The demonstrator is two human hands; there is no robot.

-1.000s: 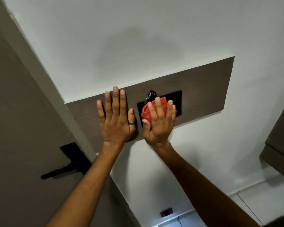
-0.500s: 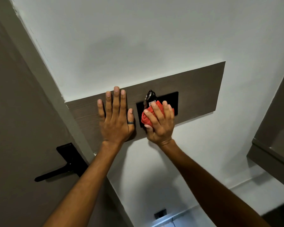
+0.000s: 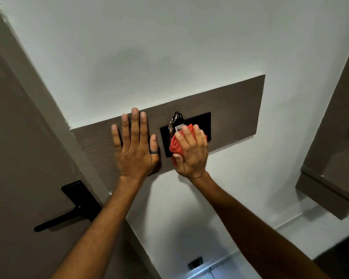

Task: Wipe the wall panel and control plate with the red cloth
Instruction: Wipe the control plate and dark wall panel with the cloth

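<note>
Setting, head view: a white painted wall (image 3: 169, 47) beside a brown door with a black lever handle (image 3: 69, 210).
Panel: a long brown wood-grain wall panel (image 3: 236, 109) is fixed flat to the wall.
Plate: a black rectangular control plate (image 3: 205, 121) sits in the panel, with a key tag on a ring (image 3: 176, 120) hanging from its top left.
Cloth: the bunched red cloth (image 3: 175, 147) is pressed on the plate's lower left, so its bulk meets the surface.
Right hand (image 3: 190, 153): its grip is closed over the cloth, fingers spread to push it flat.
Left hand (image 3: 136, 144): open, palm flat on the panel just beside the plate, holding nothing, probably bracing.
</note>
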